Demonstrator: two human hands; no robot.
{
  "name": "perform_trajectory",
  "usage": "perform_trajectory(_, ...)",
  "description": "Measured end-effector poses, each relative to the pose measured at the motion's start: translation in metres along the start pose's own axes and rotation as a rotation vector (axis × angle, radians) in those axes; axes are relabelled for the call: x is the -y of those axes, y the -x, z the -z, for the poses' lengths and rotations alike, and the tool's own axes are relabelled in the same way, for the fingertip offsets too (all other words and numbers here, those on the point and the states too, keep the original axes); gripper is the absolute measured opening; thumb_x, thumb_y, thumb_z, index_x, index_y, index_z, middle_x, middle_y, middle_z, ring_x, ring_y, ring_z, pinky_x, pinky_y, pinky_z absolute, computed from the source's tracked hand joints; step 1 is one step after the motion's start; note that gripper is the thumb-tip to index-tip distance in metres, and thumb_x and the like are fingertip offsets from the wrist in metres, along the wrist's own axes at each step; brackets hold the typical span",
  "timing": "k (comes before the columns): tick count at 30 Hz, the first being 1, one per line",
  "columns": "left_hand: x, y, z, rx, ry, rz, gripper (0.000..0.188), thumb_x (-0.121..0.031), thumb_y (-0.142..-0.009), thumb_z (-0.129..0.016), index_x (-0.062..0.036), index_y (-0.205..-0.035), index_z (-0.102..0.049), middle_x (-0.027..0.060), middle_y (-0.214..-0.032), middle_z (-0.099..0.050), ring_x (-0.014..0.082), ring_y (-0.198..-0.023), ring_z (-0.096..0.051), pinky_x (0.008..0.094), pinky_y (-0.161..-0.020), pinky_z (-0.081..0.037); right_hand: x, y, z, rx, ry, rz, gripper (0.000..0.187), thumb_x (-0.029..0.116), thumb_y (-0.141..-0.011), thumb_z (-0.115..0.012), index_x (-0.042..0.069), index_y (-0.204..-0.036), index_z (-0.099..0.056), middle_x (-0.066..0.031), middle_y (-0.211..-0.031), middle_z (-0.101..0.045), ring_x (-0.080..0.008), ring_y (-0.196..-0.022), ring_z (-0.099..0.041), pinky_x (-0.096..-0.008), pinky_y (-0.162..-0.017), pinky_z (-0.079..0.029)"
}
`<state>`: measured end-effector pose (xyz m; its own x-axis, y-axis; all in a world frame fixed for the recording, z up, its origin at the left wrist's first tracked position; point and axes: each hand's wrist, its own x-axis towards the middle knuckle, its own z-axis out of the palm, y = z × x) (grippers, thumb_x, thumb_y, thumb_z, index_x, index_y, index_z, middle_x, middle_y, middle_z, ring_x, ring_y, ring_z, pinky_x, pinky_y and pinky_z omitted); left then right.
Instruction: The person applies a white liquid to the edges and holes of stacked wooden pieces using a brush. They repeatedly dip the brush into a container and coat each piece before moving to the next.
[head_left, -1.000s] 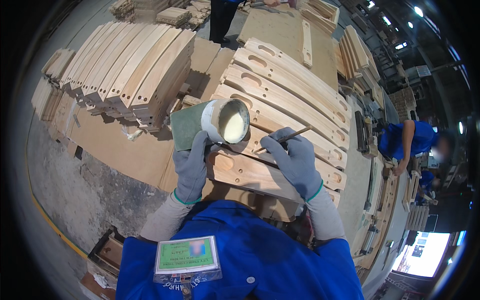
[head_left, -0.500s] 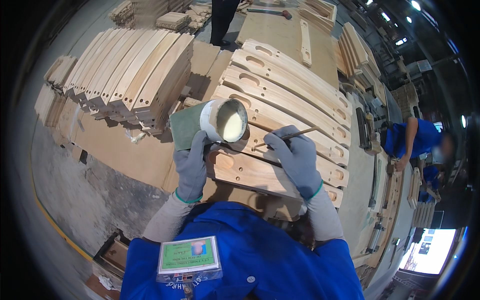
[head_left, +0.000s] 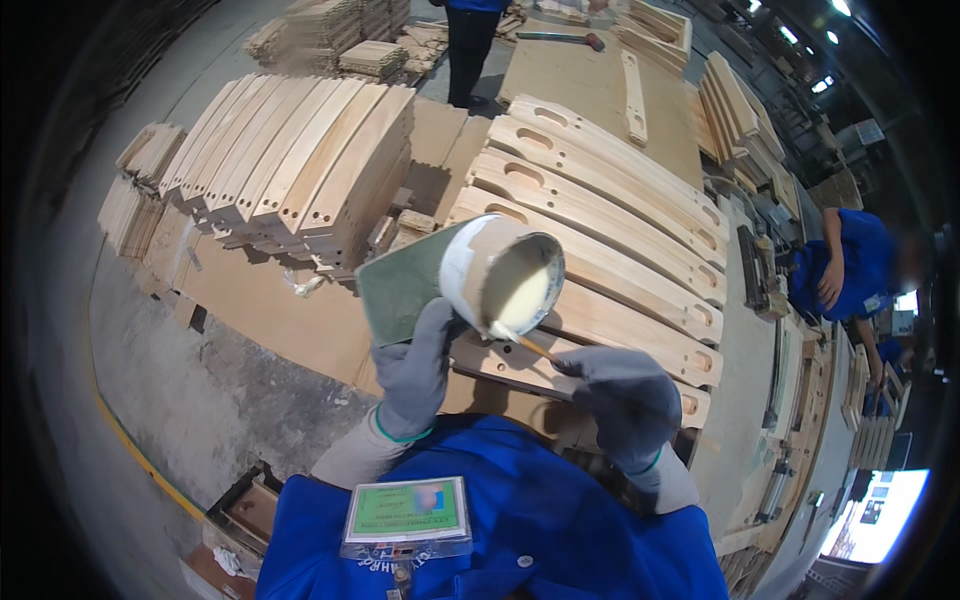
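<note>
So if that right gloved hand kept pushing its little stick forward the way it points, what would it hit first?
Most likely the pale creamy glue inside the round white cup that the left gloved hand holds tilted. The stick in the right gloved hand already reaches the cup's rim; depth is hard to judge.

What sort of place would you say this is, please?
Most likely a woodworking or furniture workshop: rows of curved slotted wooden parts, stacked boards, and the gloved left hand holding a pot of pale glue.

A woodworking factory floor is shown.
Stacked curved wooden parts (head_left: 300, 150) and slotted boards (head_left: 600, 220) are laid across large workbenches (head_left: 590, 80).
</note>
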<state>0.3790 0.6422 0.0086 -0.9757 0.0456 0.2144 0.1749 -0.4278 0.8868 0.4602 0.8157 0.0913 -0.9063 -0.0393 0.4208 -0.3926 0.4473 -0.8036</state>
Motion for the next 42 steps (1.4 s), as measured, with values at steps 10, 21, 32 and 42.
perform_trajectory(10, 0.039, 0.001, 0.011, -0.073, -0.017, 0.132, 0.022, -0.007, -0.091, -0.056, 0.0044, -0.109, -0.059, 0.011, -0.101, -0.065, 0.0164, -0.087, -0.064, 0.0275, -0.072, -0.055, -0.02, 0.003, 0.001, -0.307, -0.118, -0.134, 0.003, -0.002, -0.085, -0.058, 0.0, -0.088, -0.058, -0.0171, -0.087, -0.064, -0.0219, -0.076, -0.064, -0.0287, -0.067, -0.052)
perform_trajectory(21, 0.057, -0.013, 0.014, -0.124, 0.158, 0.183, 0.02, -0.004, -0.092, -0.053, 0.0075, -0.106, -0.06, 0.0144, -0.098, -0.065, 0.0184, -0.084, -0.065, 0.0302, -0.071, -0.057, -0.039, 0.004, -0.018, 0.124, 0.196, -0.103, 0.013, 0.002, -0.077, -0.069, 0.006, -0.089, -0.069, -0.0086, -0.08, -0.064, -0.0212, -0.069, -0.062, -0.03, -0.06, -0.05)
perform_trajectory(32, 0.056, -0.015, 0.012, -0.184, 0.258, 0.277, 0.022, -0.008, -0.088, -0.06, 0.0008, -0.109, -0.057, 0.0077, -0.092, -0.063, 0.0123, -0.077, -0.063, 0.0238, -0.064, -0.054, -0.041, -0.004, -0.017, 0.133, 0.321, -0.024, 0.025, -0.002, -0.07, -0.067, 0.009, -0.092, -0.066, -0.0068, -0.082, -0.062, -0.0235, -0.071, -0.061, -0.0315, -0.057, -0.049)
perform_trajectory(42, 0.054, -0.015, 0.013, -0.191, 0.265, 0.311, 0.022, -0.009, -0.088, -0.06, -0.0003, -0.108, -0.058, 0.0074, -0.092, -0.063, 0.0122, -0.078, -0.063, 0.0245, -0.064, -0.055, -0.053, -0.011, -0.024, 0.262, 0.453, 0.142, 0.032, 0.0, -0.068, -0.068, 0.011, -0.097, -0.063, -0.0073, -0.086, -0.063, -0.0251, -0.075, -0.061, -0.0331, -0.058, -0.05)
